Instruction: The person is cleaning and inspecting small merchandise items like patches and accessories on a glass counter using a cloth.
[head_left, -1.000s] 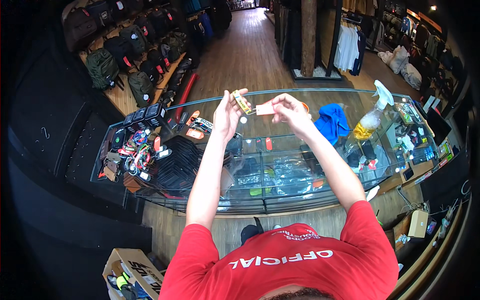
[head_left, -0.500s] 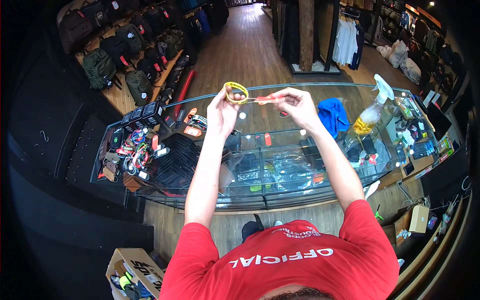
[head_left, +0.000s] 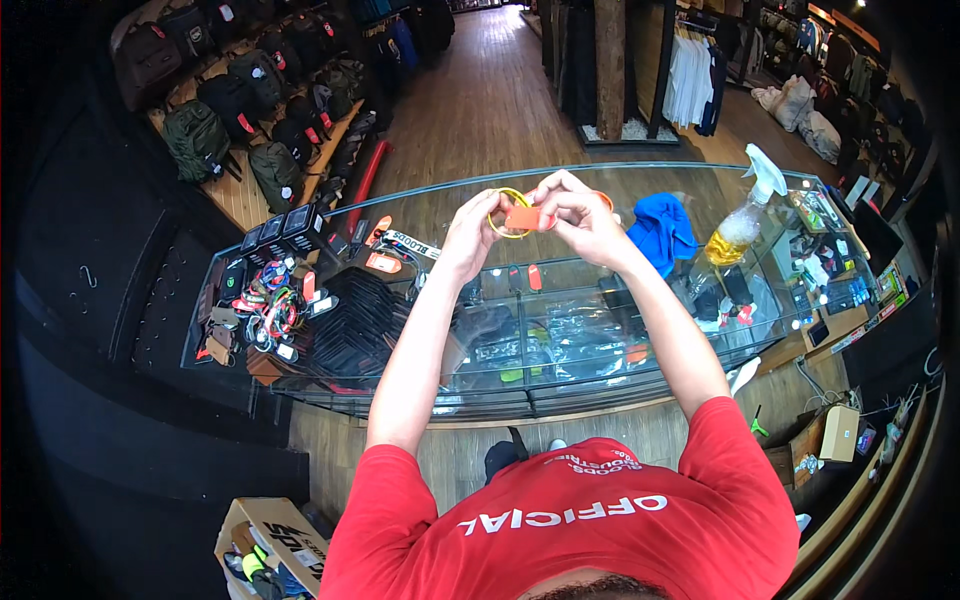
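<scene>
Over the glass counter [head_left: 560,340] both of my hands are raised and close together. My left hand [head_left: 468,232] pinches a yellow wristband [head_left: 511,190], which forms an open loop. My right hand [head_left: 582,222] has its thumb and fingers closed on a small orange-red tag [head_left: 523,218], held against the wristband. Part of the loop lies behind the tag. A second orange-red edge [head_left: 604,199] shows behind my right hand; what it belongs to is hidden.
At left on the counter lie a heap of coloured wristbands [head_left: 268,305], black boxes [head_left: 298,228] and loose orange tags [head_left: 384,262]. A blue cloth [head_left: 662,235] and a spray bottle [head_left: 738,228] with yellow liquid stand at right. An open cardboard box [head_left: 280,535] is below left.
My hands have drawn together. The tag, stretched out to the right of the wristband before, is now in front of the loop, and the wristband has shifted right and turned.
</scene>
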